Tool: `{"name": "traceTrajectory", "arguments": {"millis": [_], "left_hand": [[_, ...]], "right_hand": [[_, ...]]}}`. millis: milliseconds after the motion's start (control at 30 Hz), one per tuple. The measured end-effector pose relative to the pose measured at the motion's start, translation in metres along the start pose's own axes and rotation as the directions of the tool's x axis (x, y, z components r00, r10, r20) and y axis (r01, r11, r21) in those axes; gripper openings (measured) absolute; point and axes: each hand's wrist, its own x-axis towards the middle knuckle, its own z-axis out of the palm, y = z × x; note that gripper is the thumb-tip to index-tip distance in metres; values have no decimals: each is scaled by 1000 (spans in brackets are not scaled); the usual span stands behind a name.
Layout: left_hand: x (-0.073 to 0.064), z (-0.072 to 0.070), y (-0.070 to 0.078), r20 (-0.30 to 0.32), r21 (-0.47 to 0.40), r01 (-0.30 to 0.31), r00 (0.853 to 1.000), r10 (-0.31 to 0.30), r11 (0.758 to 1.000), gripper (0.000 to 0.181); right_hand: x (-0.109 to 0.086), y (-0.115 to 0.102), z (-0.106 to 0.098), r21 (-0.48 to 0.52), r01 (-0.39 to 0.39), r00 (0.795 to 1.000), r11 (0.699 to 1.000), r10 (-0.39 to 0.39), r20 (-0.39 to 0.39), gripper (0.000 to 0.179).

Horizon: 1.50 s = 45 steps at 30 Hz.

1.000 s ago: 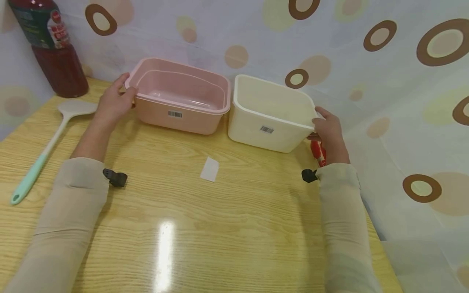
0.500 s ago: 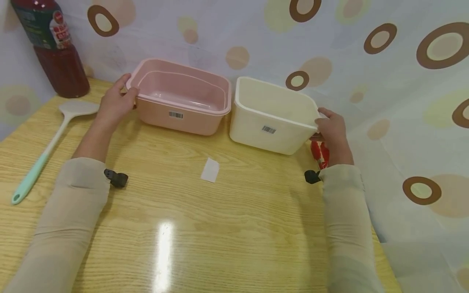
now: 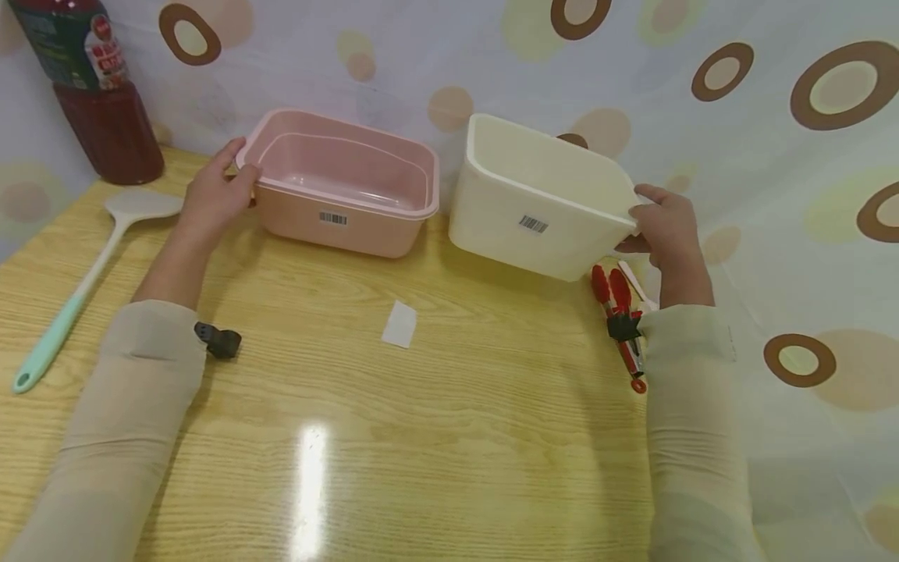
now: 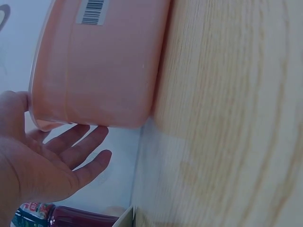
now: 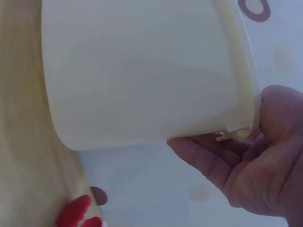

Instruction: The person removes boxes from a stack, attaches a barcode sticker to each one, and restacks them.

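My left hand holds the left end of a pink plastic storage bin standing on the table. In the left wrist view its thumb is over the rim, and the fingers reach under it against the end wall. The right hand grips the right end of a cream storage bin, thumb at the rim and fingers below. The cream bin is raised and slightly tilted, right of the pink one, with a gap between their rims. Both bins carry barcode stickers and look empty inside.
Red-tipped tongs lie by the right forearm, beside a white-handled utensil partly hidden. A turner with a mint handle lies at left, near a dark red bottle. A paper slip lies mid-table. A patterned curtain backs the table.
The right hand has lifted the cream bin up and to the right, away from the pink bin, uncovering the tongs. The left hand and pink bin have stayed in place.
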Motion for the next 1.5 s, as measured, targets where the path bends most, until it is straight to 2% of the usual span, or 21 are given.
{"name": "traceTrajectory", "arguments": {"millis": [200,333,467,700,800,967,1100,1233,1300,1500], "left_hand": [[0,-1,1,-9,-18,-4,1000,4,1000,65],[0,1,3,-6,-43,-11,1000,10,999,65],[0,1,2,-11,-24,-14,1000,14,1000,65],[-3,-1,0,10,-36,-1,1000,1,999,65],[-4,-1,0,27,-44,1,1000,0,999,66],[-3,-1,0,58,-34,-32,998,33,999,67],[-4,0,0,80,-49,-48,995,52,998,68],[-5,1,2,105,-67,-57,992,63,996,65],[-5,2,3,115,-82,-55,991,64,995,63],[-5,2,3,109,-80,-48,992,56,996,60]], "right_hand": [[-6,-33,-16,74,4,1000,997,-4,-2,67],[-15,-57,-25,86,17,1000,996,-16,-4,66],[-22,-82,-19,147,35,999,989,-37,15,65],[-29,-122,24,231,68,993,971,-87,74,63],[-31,-135,45,207,80,990,975,-102,98,64],[-37,-160,80,132,104,982,986,-123,143,62],[-42,-176,107,153,113,973,982,-140,181,63],[-43,-185,131,169,129,966,977,-162,202,65],[-44,-187,140,143,140,963,980,-168,209,65],[-44,-186,163,146,121,963,982,-152,222,65]]}}
